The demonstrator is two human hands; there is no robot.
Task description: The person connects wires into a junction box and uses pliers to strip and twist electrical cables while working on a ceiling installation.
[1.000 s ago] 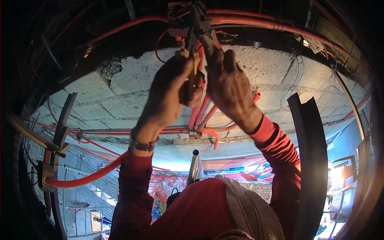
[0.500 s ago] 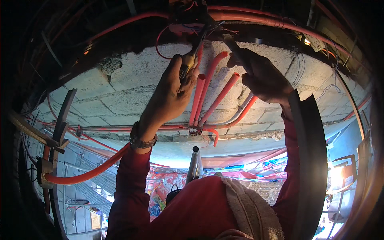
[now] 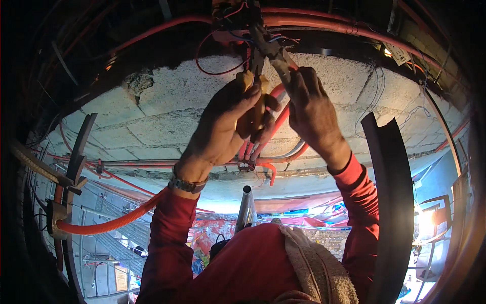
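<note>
Yellow-handled pliers (image 3: 262, 85) in the grip of upraised left hand (image 3: 220, 115), right hand (image 3: 315, 112) high around a long tool (image 3: 280, 63)

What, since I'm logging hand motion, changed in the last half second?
The right hand moved left, toward the left hand, which shifted slightly right. The left keeps yellow-handled pliers, the right a dark tool. The orange corrugated hose hasn't moved.

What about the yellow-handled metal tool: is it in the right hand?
No, the left hand grips the yellow-handled metal tool, while the right hand holds a long greyish tool.
</note>
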